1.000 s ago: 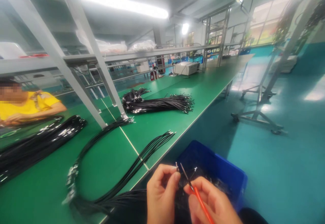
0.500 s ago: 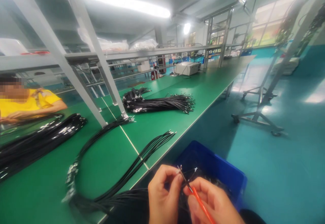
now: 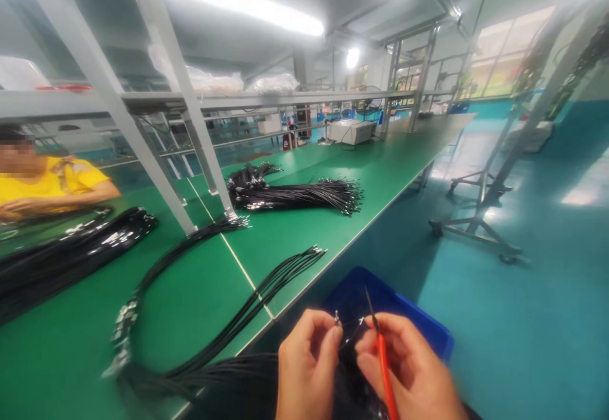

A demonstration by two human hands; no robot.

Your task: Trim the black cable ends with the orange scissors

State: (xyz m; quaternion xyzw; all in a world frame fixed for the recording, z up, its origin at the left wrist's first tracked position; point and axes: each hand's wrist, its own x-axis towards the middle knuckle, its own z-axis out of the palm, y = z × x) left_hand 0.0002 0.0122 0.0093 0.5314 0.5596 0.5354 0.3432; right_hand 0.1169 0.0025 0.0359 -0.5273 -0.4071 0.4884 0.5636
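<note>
My left hand [image 3: 311, 360], at the bottom centre, pinches a cable end [image 3: 337, 318] whose small metal tip sticks up between thumb and forefinger. Just to its right, my right hand [image 3: 409, 360] is closed around a thin tool with orange-red handles [image 3: 384, 369] and a dark pointed tip directed upward. A small silvery piece [image 3: 361, 321] shows beside the right fingertips. Behind and below both hands sits a blue bin [image 3: 423, 325] with dark cables inside. A looped bundle of black cables [image 3: 223, 337] lies on the green table [image 3: 190, 306], left of my hands.
More black cable bundles lie on the table, at the centre [image 3: 299, 196] and the far left [image 3: 71, 255]. Grey shelf posts [image 3: 157, 172] rise from the tabletop. A person in yellow [image 3: 61, 182] sits at the left. A wheeled metal stand [image 3: 476, 233] is on the floor at the right.
The tool in my right hand has moved away from the cable tip at my left fingers and now points more upright. The view has shifted slightly.
</note>
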